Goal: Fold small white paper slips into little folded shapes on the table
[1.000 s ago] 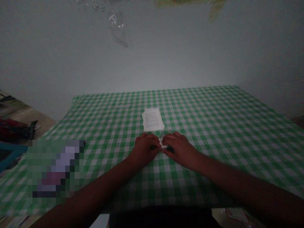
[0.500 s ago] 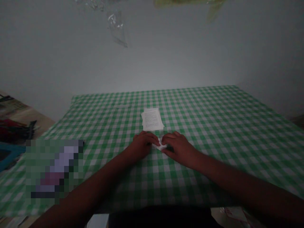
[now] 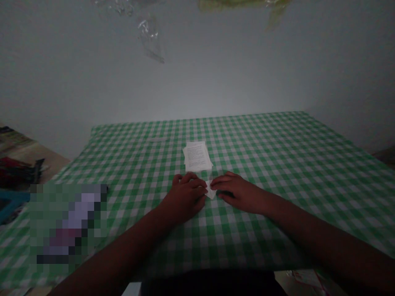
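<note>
A small folded piece of white paper lies on the checked cloth between my hands, its lower end narrowing to a point. My left hand has its fingers bent, with the fingertips gripping the paper's left edge. From the other side, my right hand holds the paper's upper right edge down under its fingertips. Its thumb sits lower, a gap away from the fingers. Fingers cover part of the paper. Just beyond both hands rests a small stack of printed sheets.
A green and white checked tablecloth covers the table, which meets a pale wall. At the left lies a pixelated, elongated object. Clutter and a blue item lie beyond the left edge. Clear plastic hangs on the wall.
My left hand has shifted slightly toward me, its thumb now lower. My right thumb has moved off the paper to the right. More of the paper's pointed lower end shows.
</note>
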`<state>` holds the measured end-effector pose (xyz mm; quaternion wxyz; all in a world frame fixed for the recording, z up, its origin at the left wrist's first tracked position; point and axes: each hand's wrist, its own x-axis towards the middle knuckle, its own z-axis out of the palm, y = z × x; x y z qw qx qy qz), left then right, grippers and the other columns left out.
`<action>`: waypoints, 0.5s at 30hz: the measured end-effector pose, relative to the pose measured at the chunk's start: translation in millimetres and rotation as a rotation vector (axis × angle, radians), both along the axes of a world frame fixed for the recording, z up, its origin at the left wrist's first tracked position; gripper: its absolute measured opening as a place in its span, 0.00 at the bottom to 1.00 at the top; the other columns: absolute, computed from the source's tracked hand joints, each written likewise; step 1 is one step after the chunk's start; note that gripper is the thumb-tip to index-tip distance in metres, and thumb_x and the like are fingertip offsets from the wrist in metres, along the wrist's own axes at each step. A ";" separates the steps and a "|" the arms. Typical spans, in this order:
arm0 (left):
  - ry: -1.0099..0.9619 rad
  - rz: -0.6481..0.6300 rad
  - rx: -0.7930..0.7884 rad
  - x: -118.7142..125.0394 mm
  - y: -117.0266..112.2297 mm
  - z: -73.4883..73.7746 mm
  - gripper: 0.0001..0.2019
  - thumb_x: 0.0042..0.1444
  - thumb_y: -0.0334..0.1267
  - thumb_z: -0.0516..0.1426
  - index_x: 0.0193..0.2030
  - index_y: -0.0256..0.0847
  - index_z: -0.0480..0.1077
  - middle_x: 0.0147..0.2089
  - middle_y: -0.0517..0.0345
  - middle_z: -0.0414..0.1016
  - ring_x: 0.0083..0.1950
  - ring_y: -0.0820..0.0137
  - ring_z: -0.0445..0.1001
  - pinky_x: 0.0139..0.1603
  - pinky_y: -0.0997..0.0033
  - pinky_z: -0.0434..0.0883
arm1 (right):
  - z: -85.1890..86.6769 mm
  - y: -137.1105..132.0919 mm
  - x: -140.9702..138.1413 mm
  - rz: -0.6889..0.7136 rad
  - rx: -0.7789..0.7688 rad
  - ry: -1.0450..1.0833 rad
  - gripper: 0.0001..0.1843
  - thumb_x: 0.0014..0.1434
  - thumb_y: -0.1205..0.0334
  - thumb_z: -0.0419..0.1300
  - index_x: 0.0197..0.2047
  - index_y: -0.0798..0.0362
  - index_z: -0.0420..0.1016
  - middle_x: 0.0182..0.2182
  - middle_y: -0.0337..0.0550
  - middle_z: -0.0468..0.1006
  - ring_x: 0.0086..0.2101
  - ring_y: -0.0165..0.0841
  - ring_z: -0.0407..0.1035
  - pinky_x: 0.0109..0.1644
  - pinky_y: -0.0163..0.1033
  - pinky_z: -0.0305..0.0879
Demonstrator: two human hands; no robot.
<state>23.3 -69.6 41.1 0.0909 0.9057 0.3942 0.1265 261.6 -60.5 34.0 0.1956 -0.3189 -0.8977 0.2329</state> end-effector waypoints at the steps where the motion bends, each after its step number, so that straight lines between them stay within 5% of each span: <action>1: 0.025 0.006 0.023 1.2 -2.9 0.1 0.09 0.60 0.37 0.57 0.47 0.47 0.75 0.53 0.57 0.76 0.58 0.57 0.65 0.55 0.49 0.56 | 1.7 -1.4 -1.2 -0.002 0.012 -0.003 0.17 0.64 0.69 0.55 0.55 0.48 0.72 0.51 0.44 0.76 0.52 0.35 0.69 0.62 0.49 0.56; 11: 0.157 -0.030 0.047 1.9 -13.2 2.4 0.12 0.62 0.34 0.55 0.52 0.44 0.69 0.54 0.53 0.72 0.54 0.59 0.69 0.55 0.51 0.58 | 5.7 -16.3 -10.4 -0.002 0.220 -0.300 0.20 0.65 0.68 0.52 0.58 0.51 0.70 0.54 0.48 0.74 0.50 0.41 0.65 0.56 0.51 0.62; 15: 0.132 0.027 0.011 4.6 -5.0 -2.3 0.07 0.64 0.33 0.53 0.47 0.43 0.70 0.50 0.56 0.74 0.51 0.62 0.70 0.53 0.54 0.59 | 5.4 -16.8 -9.0 0.023 0.257 -0.334 0.22 0.63 0.70 0.53 0.59 0.50 0.70 0.55 0.48 0.72 0.51 0.41 0.64 0.55 0.49 0.63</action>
